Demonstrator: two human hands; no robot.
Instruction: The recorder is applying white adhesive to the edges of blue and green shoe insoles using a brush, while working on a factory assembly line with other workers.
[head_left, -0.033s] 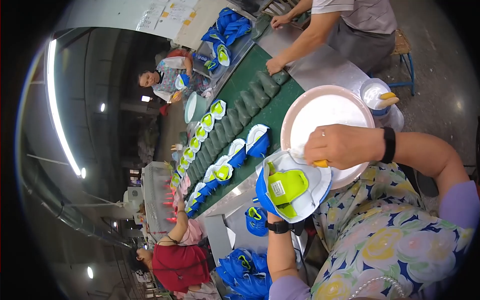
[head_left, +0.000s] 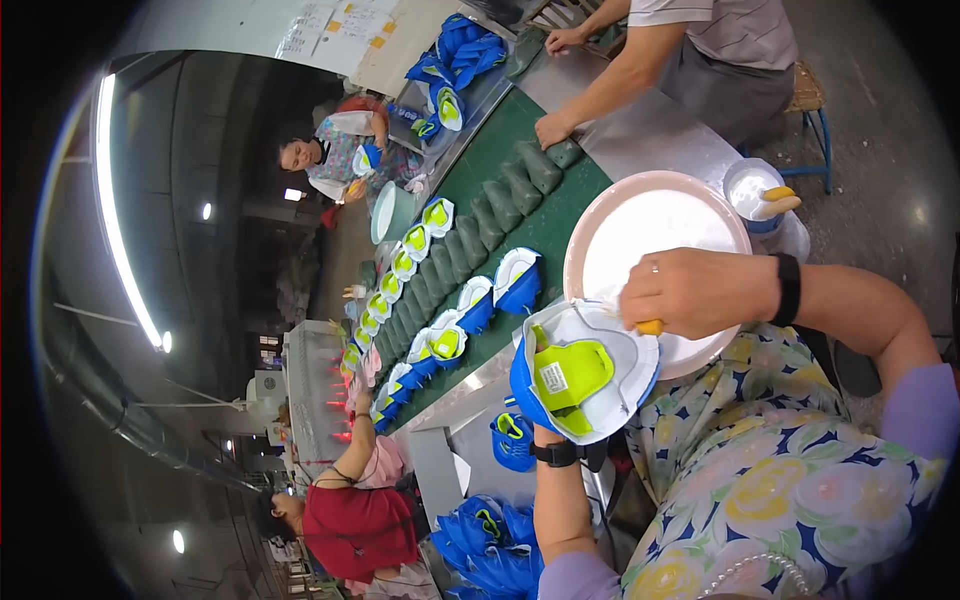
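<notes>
Factory hall, seen from above a long workbench whose green conveyor belt [head_left: 545, 225] runs away from the seated worker in a flowered blouse. Nearest, the worker's left hand [head_left: 535, 410], mostly hidden under its load, holds up a shoe upper [head_left: 580, 370] with a blue outside, white lining and lime-green tongue, its opening turned toward the viewer; the fingers wrap it from below, though their exact curl cannot be told. A black watch sits on that wrist. The right hand [head_left: 695, 290], with a ring on one finger and a black band at the wrist, is closed round a yellow-handled brush [head_left: 650, 326], whose handle end shows just under the fist at the upper's white rim. Directly behind both hands lies a round pink basin [head_left: 590, 225] with a white inside, its near edge covered by the upper. Beside the basin to the right stands a small white pot [head_left: 745, 190] with a yellow-handled tool resting in it. Below the bench edge sits a heap of blue uppers [head_left: 495, 535]. Farther along the belt, more blue, white and green uppers [head_left: 518, 280] lie in a row next to a line of dark green lasts [head_left: 500, 200]. At the far end, one person's bare forearm [head_left: 610, 85] rests on the grey table; two more people sit along the belt's left side.
</notes>
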